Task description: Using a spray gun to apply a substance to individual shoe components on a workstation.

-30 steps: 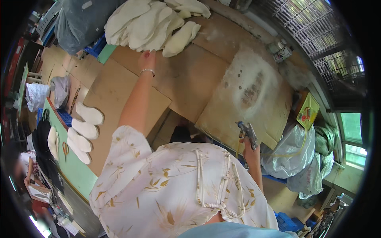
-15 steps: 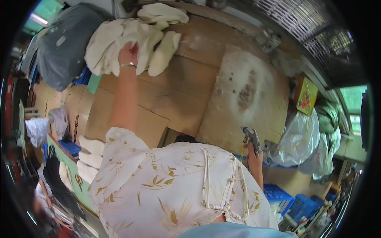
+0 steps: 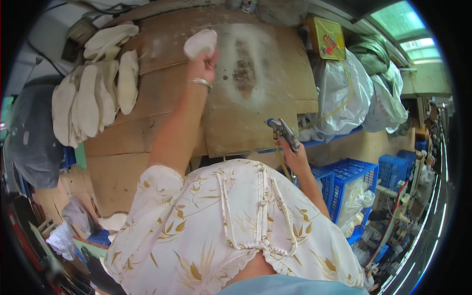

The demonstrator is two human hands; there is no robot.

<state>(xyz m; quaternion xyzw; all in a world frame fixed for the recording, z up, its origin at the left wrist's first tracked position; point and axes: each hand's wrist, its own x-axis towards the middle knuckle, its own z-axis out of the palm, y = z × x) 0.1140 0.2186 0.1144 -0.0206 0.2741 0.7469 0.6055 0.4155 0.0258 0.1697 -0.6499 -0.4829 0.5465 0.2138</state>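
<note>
Across from the pile, the left hand (image 3: 203, 66) is now bringing a pale insole (image 3: 201, 42) toward the sheet of cardboard (image 3: 268, 140), and I am seeing its fingers closing narrowly on the near end. That insole is looking flat, smooth and off-white, with a rounded outer end; it is hanging in the air just left of a powdery white patch (image 3: 260, 61) with a rough brown middle. Meanwhile my right hand (image 3: 294, 157) is gripping a silver metal spray gun (image 3: 283, 133) with a blue tip, fingers wrapping its handle at the cardboard's near edge. Yellowish hose (image 3: 350, 78) is curving from a boxy yellow container (image 3: 326, 42) over a crinkled, see-through plastic bag (image 3: 344, 101). More long, curved cream insoles (image 3: 88, 101) are lying heaped at the left, beside a dull grey bag (image 3: 34, 130).

Half a second ago, I was seeing that left hand over the heap; now my view is swinging right, showing more of the slatted blue crates (image 3: 339, 189), while the right hand is keeping its grip.
</note>
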